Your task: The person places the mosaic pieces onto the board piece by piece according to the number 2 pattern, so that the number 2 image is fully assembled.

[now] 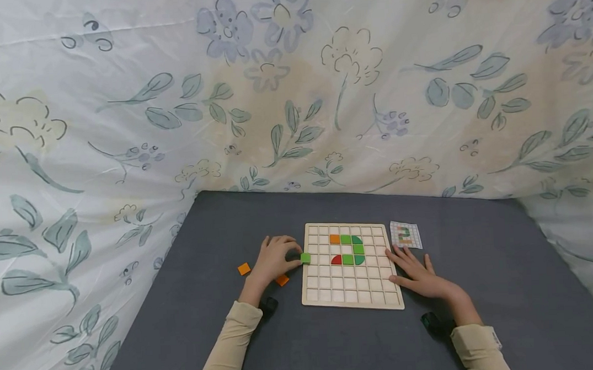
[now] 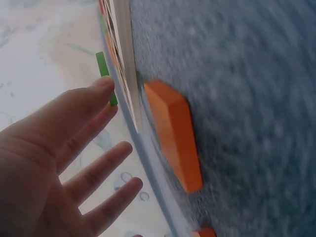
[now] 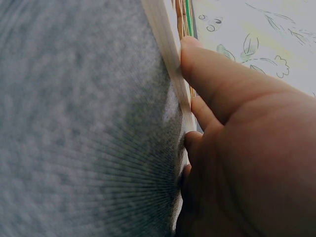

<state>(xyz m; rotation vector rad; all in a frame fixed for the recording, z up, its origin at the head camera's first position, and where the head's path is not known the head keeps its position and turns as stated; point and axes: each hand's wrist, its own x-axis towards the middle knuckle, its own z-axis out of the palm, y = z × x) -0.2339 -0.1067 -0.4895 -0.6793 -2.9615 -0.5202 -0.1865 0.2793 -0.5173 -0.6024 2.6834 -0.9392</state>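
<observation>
Between thumb and forefinger my left hand (image 1: 276, 256) pinches a green square tile (image 1: 305, 258) over the left edge of a wooden grid board (image 1: 353, 305); the left wrist view shows this tile (image 2: 102, 64) edge-on. The right hand (image 1: 420, 276) lies with spread fingers at the board's right edge, its fingertips touching the rim. In the grid sit an orange square (image 1: 335, 239), several green squares (image 1: 346, 239), green rounded pieces (image 1: 357, 240) and a red rounded piece (image 1: 337, 260).
One loose orange tile (image 1: 244, 269) lies left of the left hand. Another orange tile (image 1: 282, 280), partly covered by that hand, lies near the board. A small pattern card (image 1: 406, 235) with a coloured figure lies beyond the right hand. Floral cloth (image 1: 292, 97) hangs behind the dark table (image 1: 333, 343).
</observation>
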